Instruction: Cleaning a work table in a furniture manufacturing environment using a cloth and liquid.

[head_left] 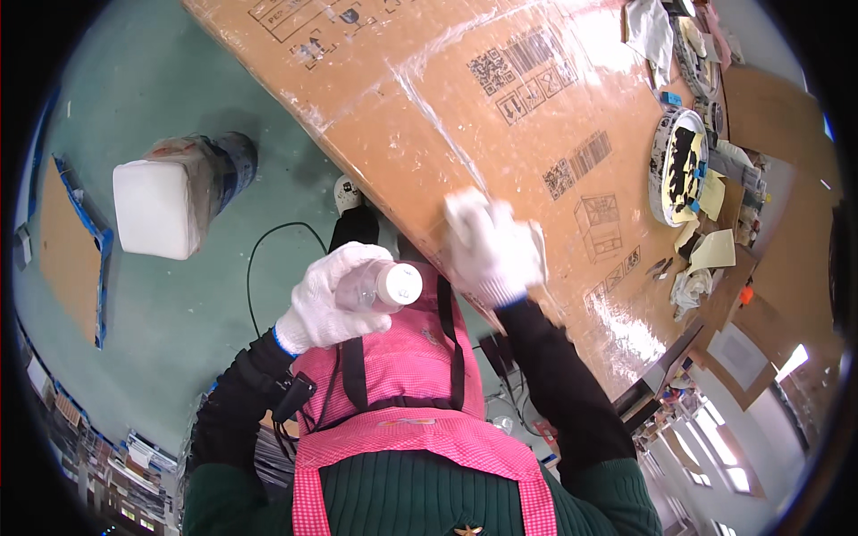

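Observation:
My left hand (313, 308), in a white knit glove, is closed around a small clear plastic bottle (360, 284) with a white cap. The bottle is tilted, its cap turned toward me, above my pink apron. My right hand (493, 259), also gloved in white, is bent over a white cloth (462, 207) at the near edge of a large cardboard surface (375, 116). Motion blurs that hand a little, and its fingers partly hide the cloth. Printed symbols, codes and glossy clear tape cover the cardboard.
An oval white-rimmed tray (663, 170) with black and yellow scraps sits on the cardboard's right side, near loose papers (712, 250). A white-topped, wrapped stool-like block (161, 210) stands on the green floor at left. A black cable (259, 241) curves across the floor.

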Tool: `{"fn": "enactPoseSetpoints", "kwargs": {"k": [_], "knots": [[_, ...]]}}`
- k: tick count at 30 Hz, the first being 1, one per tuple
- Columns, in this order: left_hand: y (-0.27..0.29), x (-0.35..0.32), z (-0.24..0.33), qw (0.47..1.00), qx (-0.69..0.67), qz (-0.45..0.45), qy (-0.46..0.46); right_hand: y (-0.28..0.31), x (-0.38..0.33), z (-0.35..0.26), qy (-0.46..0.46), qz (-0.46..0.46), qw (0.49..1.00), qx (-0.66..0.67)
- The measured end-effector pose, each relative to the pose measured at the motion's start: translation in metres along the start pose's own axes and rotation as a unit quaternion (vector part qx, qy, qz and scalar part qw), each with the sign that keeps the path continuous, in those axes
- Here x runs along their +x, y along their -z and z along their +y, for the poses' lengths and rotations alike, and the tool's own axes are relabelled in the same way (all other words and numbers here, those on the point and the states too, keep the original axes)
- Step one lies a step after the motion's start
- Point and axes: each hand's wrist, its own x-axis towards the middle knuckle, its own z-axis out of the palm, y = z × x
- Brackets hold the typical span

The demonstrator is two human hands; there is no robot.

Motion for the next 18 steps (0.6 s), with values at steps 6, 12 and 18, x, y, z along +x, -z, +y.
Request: {"fn": "enactPoseSetpoints", "kwargs": {"k": [6,12,18], "knots": [[-0.010,0.022,-0.006,0.999,-0.016,-0.042,-0.029,-0.022,0.115,-0.005,-0.004,0.001,0.996,0.085],[0.007,0.007,-0.009,0.996,-0.085,-0.017,0.034,0.001,-0.104,0.036,0.026,-0.017,1.000,-0.004],[0.004,0.009,-0.008,0.989,-0.135,0.007,0.065,-0.022,0.007,0.008,0.081,-0.032,0.994,0.059]]}}
